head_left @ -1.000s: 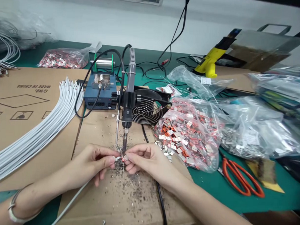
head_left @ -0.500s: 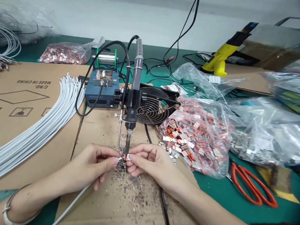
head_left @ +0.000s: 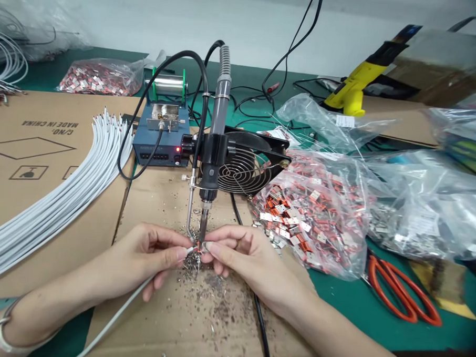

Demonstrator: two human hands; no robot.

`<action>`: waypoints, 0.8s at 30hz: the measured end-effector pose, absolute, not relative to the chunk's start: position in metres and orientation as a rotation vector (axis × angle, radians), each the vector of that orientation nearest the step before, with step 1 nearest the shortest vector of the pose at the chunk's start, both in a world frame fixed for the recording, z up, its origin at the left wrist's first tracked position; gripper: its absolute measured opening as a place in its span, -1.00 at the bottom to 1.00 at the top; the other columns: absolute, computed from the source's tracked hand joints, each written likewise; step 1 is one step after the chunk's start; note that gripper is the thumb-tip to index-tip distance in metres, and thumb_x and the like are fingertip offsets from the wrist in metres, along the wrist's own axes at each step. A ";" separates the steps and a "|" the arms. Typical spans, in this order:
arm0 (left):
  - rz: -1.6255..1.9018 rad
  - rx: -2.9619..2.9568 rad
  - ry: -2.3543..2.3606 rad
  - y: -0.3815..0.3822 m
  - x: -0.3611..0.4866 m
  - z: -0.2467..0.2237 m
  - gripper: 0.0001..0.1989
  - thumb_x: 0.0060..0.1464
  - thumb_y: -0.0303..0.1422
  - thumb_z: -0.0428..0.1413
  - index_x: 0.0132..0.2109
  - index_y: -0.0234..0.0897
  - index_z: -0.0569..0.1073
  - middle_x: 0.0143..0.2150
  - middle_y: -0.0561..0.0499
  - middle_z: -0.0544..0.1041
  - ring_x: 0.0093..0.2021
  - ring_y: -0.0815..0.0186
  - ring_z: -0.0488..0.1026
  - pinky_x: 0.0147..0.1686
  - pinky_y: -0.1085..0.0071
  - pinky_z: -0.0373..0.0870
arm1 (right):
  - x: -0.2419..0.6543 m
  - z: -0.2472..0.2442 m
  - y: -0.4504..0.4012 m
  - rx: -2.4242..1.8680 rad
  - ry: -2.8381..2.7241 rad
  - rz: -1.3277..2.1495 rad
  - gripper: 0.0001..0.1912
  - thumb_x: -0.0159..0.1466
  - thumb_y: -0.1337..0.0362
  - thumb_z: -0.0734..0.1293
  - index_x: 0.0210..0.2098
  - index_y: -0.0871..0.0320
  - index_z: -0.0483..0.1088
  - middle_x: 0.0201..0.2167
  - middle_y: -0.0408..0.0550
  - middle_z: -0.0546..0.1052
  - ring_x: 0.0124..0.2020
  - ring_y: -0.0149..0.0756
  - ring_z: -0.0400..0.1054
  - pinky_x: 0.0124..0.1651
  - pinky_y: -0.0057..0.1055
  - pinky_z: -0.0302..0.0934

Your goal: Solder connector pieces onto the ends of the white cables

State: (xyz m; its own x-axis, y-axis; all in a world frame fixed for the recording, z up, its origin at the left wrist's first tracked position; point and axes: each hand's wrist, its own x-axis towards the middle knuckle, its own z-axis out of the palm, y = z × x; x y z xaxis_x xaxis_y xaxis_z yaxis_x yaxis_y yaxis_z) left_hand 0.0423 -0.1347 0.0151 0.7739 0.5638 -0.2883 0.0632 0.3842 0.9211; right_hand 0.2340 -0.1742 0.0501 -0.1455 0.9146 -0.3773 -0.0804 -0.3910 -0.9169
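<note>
Cable (head_left: 116, 315), smooth, round, over cardboard (head_left: 148, 332)

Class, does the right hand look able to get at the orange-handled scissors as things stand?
Probably yes: the orange-handled scissors lie with handles uncovered on the green tabletop, though the right hand would first need to release the small connector.
</note>
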 end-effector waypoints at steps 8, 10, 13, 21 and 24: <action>0.336 1.089 0.574 -0.131 0.040 0.011 -0.65 0.10 -0.16 0.10 -0.18 -0.41 0.47 -0.70 0.17 0.23 -0.74 0.57 0.12 -0.73 0.68 0.12 | 0.235 0.050 -0.174 -1.300 -1.041 1.630 -0.83 0.04 0.27 0.49 -0.38 0.21 0.53 -0.50 -0.02 0.57 -0.54 -0.58 0.40 -0.53 -0.77 0.16; 0.333 1.076 0.562 -0.131 0.039 0.010 -0.67 0.10 -0.16 0.10 -0.20 -0.40 0.48 -0.70 0.17 0.23 -0.74 0.57 0.12 -0.74 0.69 0.10 | 0.236 0.050 -0.174 -1.285 -1.039 1.635 -0.84 0.05 0.27 0.49 -0.38 0.21 0.53 -0.50 -0.02 0.57 -0.54 -0.59 0.39 -0.53 -0.77 0.15; 0.327 1.069 0.563 -0.131 0.039 0.010 -0.68 0.10 -0.17 0.11 -0.20 -0.39 0.48 -0.70 0.17 0.23 -0.74 0.58 0.11 -0.74 0.70 0.08 | 0.235 0.052 -0.174 -1.299 -1.030 1.637 -0.84 0.03 0.28 0.49 -0.41 0.22 0.52 -0.53 -0.04 0.56 -0.60 -0.62 0.34 -0.55 -0.75 0.14; 0.301 1.181 0.624 -0.131 0.041 0.011 -0.61 0.12 -0.17 0.08 -0.05 -0.40 0.48 -0.69 0.16 0.25 -0.74 0.56 0.17 -0.72 0.67 0.09 | 0.230 0.055 -0.171 -1.433 -1.086 1.534 -0.86 0.00 0.33 0.47 -0.43 0.25 0.49 -0.58 -0.07 0.53 -0.68 -0.60 0.23 -0.62 -0.67 0.10; 0.305 1.177 0.628 -0.130 0.042 0.010 -0.60 0.11 -0.17 0.09 -0.04 -0.40 0.48 -0.69 0.16 0.25 -0.74 0.56 0.16 -0.73 0.67 0.09 | 0.229 0.054 -0.170 -1.442 -1.096 1.522 -0.85 0.00 0.33 0.46 -0.42 0.25 0.48 -0.57 -0.07 0.53 -0.67 -0.59 0.24 -0.61 -0.66 0.11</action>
